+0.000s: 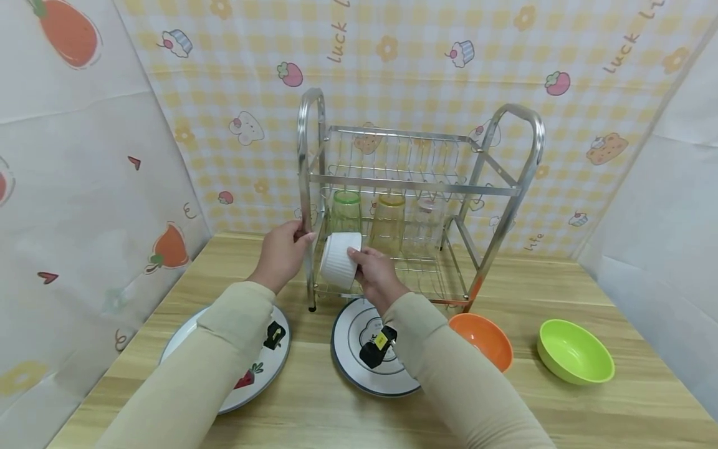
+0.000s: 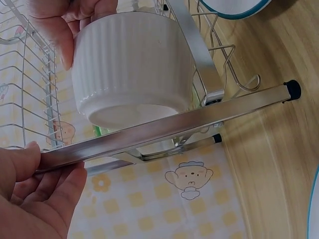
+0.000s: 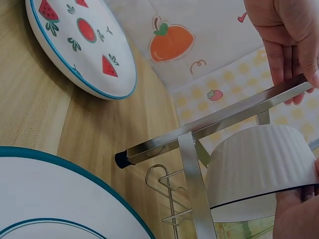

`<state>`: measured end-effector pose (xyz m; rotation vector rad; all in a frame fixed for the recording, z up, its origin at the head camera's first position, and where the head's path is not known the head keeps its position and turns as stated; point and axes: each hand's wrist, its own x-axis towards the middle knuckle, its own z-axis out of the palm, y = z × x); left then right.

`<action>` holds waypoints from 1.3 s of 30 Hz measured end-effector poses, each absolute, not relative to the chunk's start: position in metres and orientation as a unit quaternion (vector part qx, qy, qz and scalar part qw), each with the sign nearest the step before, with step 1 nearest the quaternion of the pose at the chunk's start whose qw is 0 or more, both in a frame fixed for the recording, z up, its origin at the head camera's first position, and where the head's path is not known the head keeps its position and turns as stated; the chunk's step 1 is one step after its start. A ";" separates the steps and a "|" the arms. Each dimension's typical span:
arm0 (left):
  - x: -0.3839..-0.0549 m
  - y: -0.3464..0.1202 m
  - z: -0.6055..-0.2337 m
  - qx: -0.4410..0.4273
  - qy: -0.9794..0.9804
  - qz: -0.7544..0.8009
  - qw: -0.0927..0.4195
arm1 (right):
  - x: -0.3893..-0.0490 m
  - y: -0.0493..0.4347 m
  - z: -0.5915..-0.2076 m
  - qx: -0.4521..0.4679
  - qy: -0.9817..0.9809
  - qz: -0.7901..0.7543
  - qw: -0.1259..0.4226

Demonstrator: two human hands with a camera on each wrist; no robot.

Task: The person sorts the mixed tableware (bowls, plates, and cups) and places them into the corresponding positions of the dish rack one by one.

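- Gripping the white ribbed ramekin (image 1: 339, 262) at its rim, the right hand (image 1: 378, 274) holds it at the front left of the dish rack (image 1: 415, 184), before the glasses; whether it touches the wires of the lower tier (image 1: 443, 301), I cannot tell.
- The left hand (image 1: 282, 252) pinches the rack's left front upright (image 1: 305, 206) between thumb and fingers, apart from the ramekin.
- Loading looks partly done, in my judgement: the green glass (image 1: 346, 218), yellow glass (image 1: 388, 224) and clear glass (image 1: 424, 231) stand in the lower tier, seemingly upside down.
- Left over, it seems, are setting down the ramekin and racking what lies on the bench (image 1: 314, 399): the watermelon-patterned plate (image 3: 84, 47), ringed plate (image 1: 352, 340), orange bowl (image 1: 487, 340) and lime-green bowl (image 1: 576, 352).
- On its side and somewhat tilted, the ramekin points its mouth toward the right hand and its base toward the left upright.
- Being round, it has no marked long axis; the line from base to mouth runs roughly sideways along the rack's front.
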<state>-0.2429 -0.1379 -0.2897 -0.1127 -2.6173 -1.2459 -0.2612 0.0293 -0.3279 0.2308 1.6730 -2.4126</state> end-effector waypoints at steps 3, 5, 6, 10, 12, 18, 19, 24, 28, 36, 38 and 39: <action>-0.242 -0.137 -0.289 -0.040 -0.898 -0.423 0.116 | -0.264 0.029 -0.328 0.091 0.561 -0.816 0.104; -0.242 -0.137 -0.288 -0.039 -0.899 -0.422 0.114 | -0.266 0.028 -0.329 0.099 0.558 -0.817 0.108; -0.241 -0.137 -0.288 -0.039 -0.899 -0.421 0.113 | -0.267 0.028 -0.330 0.102 0.556 -0.818 0.110; -0.242 -0.137 -0.289 -0.040 -0.899 -0.421 0.113 | -0.270 0.027 -0.334 0.102 0.552 -0.820 0.115; -0.242 -0.137 -0.289 -0.041 -0.899 -0.421 0.115 | -0.271 0.027 -0.335 0.101 0.551 -0.820 0.115; -0.241 -0.137 -0.288 -0.046 -0.899 -0.417 0.123 | -0.272 0.026 -0.337 0.103 0.547 -0.823 0.115; -0.241 -0.137 -0.288 -0.046 -0.899 -0.417 0.123 | -0.273 0.025 -0.338 0.104 0.546 -0.823 0.116; -0.242 -0.137 -0.289 -0.047 -0.900 -0.414 0.130 | -0.274 0.025 -0.337 0.107 0.552 -0.818 0.119; -0.242 -0.137 -0.290 -0.044 -0.900 -0.412 0.133 | -0.275 0.025 -0.336 0.113 0.550 -0.819 0.121; -0.243 -0.137 -0.289 -0.039 -0.901 -0.413 0.129 | -0.278 0.026 -0.338 0.118 0.541 -0.823 0.127; -0.243 -0.137 -0.289 -0.038 -0.900 -0.414 0.129 | -0.279 0.026 -0.339 0.118 0.539 -0.824 0.128; -0.243 -0.136 -0.289 -0.039 -0.900 -0.414 0.129 | -0.279 0.027 -0.340 0.117 0.538 -0.825 0.129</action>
